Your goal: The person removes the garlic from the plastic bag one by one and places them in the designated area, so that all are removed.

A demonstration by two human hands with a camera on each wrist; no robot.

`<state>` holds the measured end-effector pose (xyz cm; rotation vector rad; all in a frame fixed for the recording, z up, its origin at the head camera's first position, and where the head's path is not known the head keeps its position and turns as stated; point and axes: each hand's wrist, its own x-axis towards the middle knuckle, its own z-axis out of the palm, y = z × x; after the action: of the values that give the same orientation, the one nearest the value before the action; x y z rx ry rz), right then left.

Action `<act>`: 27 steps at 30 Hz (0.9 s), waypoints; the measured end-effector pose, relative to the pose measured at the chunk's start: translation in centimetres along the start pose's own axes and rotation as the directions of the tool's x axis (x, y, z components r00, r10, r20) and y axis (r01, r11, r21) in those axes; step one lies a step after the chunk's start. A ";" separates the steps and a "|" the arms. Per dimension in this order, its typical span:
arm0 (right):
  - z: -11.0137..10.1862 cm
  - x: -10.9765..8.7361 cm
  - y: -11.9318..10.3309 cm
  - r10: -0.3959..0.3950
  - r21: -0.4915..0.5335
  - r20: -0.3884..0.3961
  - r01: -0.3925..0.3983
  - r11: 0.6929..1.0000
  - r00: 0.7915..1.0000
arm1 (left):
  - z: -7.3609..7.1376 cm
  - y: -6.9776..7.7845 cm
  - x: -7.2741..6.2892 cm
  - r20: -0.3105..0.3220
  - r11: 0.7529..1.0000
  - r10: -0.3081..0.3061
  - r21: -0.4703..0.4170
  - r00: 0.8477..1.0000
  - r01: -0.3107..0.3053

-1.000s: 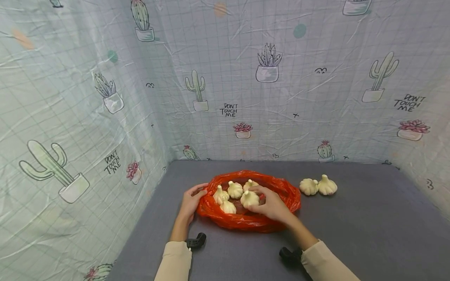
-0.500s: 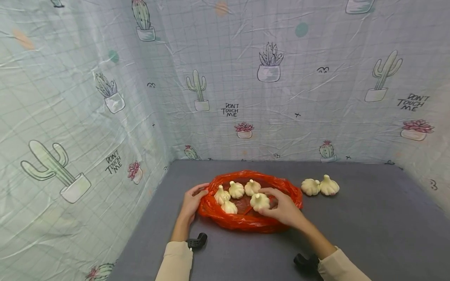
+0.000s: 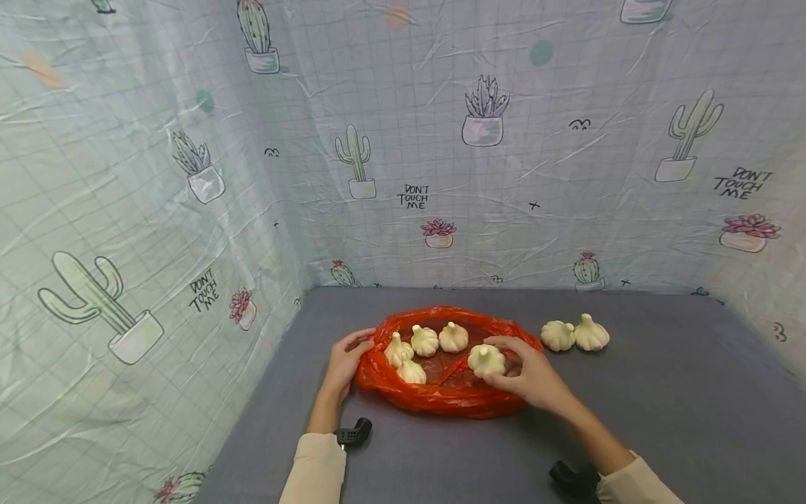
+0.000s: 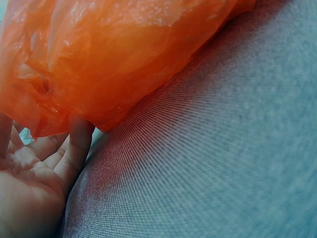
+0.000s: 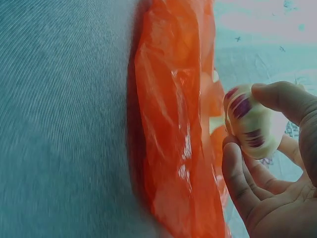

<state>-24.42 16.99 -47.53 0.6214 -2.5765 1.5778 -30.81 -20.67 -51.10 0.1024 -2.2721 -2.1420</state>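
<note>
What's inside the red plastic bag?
Four garlic bulbs lie in the red bag; a fifth, pinched by the right hand, is over the opening. The near wall and hand hide part of its bottom.

- Garlic (image 3: 487,362): pale, purple-streaked, stalk up, pinched in my right fingers (image 3: 507,341) over the bag (image 3: 434,400).
- The bag: crumpled red plastic, mouth wide, against my left fingers (image 3: 354,338).
- Four bulbs (image 3: 425,341) inside, left of my right fingers; two bulbs (image 3: 557,336) beyond them.
</note>
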 end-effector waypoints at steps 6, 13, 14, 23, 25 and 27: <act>-1.4 -0.6 0.1 0.001 -0.016 -0.017 -0.001 1.000 1.000 | 0.0 -1.0 0.5 -0.030 1.000 0.019 -0.002 0.999 -0.019; -3.1 -1.0 0.4 0.008 -0.054 -0.060 -0.012 0.998 0.998 | -0.1 -1.2 0.7 -0.030 1.000 0.028 0.000 0.999 -0.028; -3.3 -1.0 0.4 0.006 -0.060 -0.068 -0.010 0.998 0.998 | -0.1 -1.2 0.7 -0.030 1.000 0.029 -0.001 0.999 -0.029; -4.6 -1.1 0.3 0.000 -0.073 -0.088 -0.006 0.997 0.996 | -0.1 -1.2 0.6 -0.032 1.000 0.029 0.006 0.999 -0.029; -4.9 -1.1 0.4 0.005 -0.066 -0.089 -0.011 0.998 0.996 | -0.1 -1.2 0.6 -0.034 1.000 0.027 0.002 0.999 -0.027; -5.2 -1.2 0.5 0.011 -0.049 -0.082 -0.015 0.999 0.997 | 0.0 -1.2 0.5 -0.035 1.000 0.027 0.003 0.999 -0.027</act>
<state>-24.32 22.00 -45.78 0.5251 -2.5566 1.5041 -31.29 -20.79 -52.26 0.1074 -2.2436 -2.1077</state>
